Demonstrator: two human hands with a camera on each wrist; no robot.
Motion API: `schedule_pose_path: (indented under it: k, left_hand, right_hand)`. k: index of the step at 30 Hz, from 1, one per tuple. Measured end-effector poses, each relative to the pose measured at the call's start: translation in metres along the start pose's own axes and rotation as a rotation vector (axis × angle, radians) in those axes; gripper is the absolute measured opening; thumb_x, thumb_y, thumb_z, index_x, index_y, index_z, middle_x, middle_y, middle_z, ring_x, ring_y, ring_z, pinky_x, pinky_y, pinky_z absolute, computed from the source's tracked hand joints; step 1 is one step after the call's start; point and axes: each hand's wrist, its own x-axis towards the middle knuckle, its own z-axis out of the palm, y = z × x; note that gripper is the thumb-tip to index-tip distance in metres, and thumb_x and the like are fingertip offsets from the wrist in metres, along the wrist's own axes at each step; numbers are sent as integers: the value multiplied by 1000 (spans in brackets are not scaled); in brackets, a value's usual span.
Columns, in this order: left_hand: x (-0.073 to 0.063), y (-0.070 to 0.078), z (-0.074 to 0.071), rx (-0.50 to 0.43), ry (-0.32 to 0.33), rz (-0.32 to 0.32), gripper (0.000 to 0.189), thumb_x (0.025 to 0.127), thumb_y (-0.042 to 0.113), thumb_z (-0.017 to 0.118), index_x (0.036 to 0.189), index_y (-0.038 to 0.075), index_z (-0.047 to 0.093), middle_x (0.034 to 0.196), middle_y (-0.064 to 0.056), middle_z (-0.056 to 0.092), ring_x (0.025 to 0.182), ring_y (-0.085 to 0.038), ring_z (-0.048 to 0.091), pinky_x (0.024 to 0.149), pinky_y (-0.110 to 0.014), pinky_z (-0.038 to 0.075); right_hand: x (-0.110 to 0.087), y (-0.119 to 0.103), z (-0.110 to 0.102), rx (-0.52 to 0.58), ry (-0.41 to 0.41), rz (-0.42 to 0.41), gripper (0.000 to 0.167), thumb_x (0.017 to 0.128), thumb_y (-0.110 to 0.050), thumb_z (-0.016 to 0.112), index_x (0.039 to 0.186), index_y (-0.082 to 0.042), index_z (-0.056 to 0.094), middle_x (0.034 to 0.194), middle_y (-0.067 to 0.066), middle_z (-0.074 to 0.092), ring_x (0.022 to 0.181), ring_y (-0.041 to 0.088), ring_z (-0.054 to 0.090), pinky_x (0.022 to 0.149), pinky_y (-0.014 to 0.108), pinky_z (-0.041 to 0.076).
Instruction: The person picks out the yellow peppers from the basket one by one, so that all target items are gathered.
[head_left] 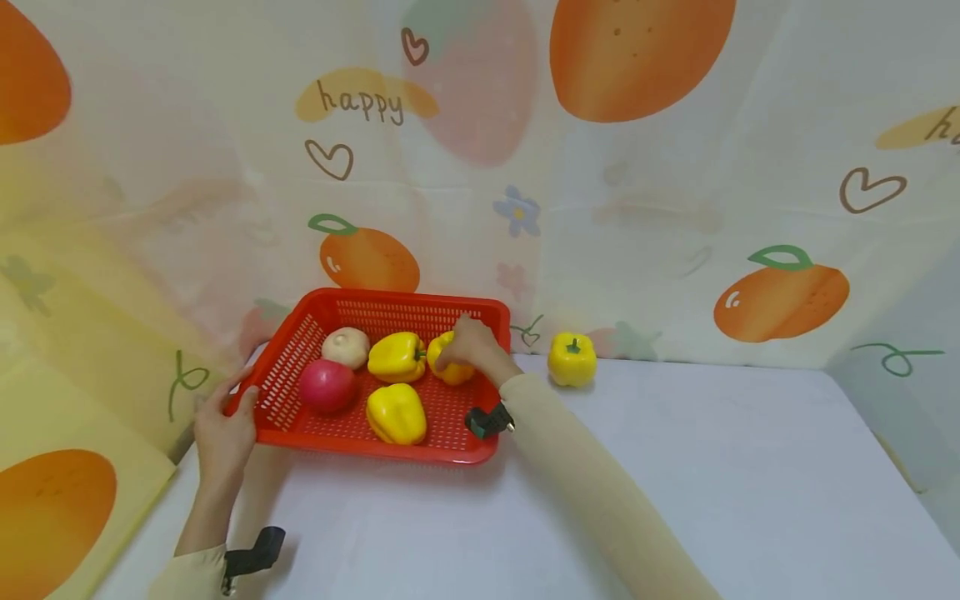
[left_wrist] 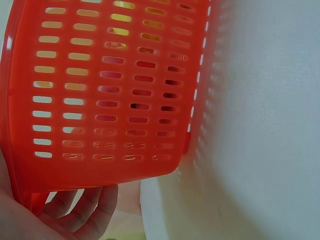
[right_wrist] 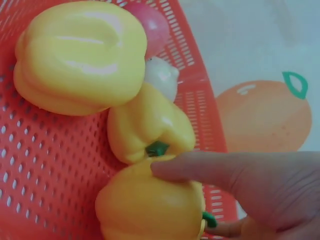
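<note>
Step in hand, as judged: grasping a yellow pepper (right_wrist: 145,202) at the far right of the red basket (head_left: 450,455) — the right hand (head_left: 474,346) holds it in a thumb-and-finger grip; the left hand (head_left: 225,425) grips the basket's left end. The next move likely calls for a steady basket. White surface (head_left: 675,467); second pepper (head_left: 572,362) to the right; fruit-printed cloth (head_left: 637,175) behind.

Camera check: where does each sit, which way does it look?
Head: on the head, facing forward and down at the red plastic mesh basket; left hand, right hand and beige sleeves show.
Left wrist: on that wrist, facing the basket's slotted outer wall; left hand partly shows.
Right wrist: on that wrist, facing into the basket at three yellow bell peppers; right hand partly shows.
Shared: head and right wrist both see these peppers.
</note>
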Motion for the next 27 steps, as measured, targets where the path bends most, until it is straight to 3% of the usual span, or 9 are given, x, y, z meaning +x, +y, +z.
schedule_pose_path:
  k: [3,5,7,11,17,21,27]
  left_hand:
    - [1,-2,0,-12,1,3,41,102,20,49,143,13,52,147,-22,43,141,-31,29,95,-20,45]
    - [1,-4,0,-29,3,10,41,102,19,49,143,12,52,149,-22,41,146,-29,16,110,-33,35]
    - [1,-4,0,-45,8,20,41,102,17,49,142,10,52,149,-21,40,148,-26,6,115,-44,24]
    - [3,-4,1,-45,16,13,41,102,18,50,142,11,53,148,-20,43,145,-26,20,112,-41,31]
    - [4,-5,1,-70,3,5,42,102,18,49,143,9,50,152,-19,36,148,-25,7,117,-42,19]
    - [4,-5,1,-70,4,-2,42,102,18,49,143,10,51,151,-18,39,147,-25,14,115,-43,26]
    - [4,-7,2,-77,2,12,42,102,17,49,142,7,51,150,-22,38,149,-27,2,119,-40,12]
  right_hand:
    - [-3,-1,-4,1,17,-43,63,75,-26,83,124,-3,51,113,9,60,97,23,54,88,33,50]
    - [-6,-2,-6,2,30,-71,62,75,-27,83,124,-4,52,116,9,60,100,23,54,90,34,50]
    - [-9,-3,-9,4,45,-99,62,75,-27,83,124,-5,53,116,8,60,101,22,55,89,34,50]
    - [-15,-5,-14,8,66,-149,63,75,-27,84,127,-6,55,114,8,61,100,22,55,88,33,50]
    - [-29,-7,-24,-50,94,-211,68,74,-33,85,132,-11,56,117,9,57,104,23,52,88,34,50]
    - [-38,-6,-32,-65,135,-255,67,72,-34,86,129,-12,59,117,6,60,105,21,53,89,34,49]
    - [-51,2,-43,-60,208,-300,70,70,-30,87,131,-12,59,118,7,57,104,22,52,91,34,50]
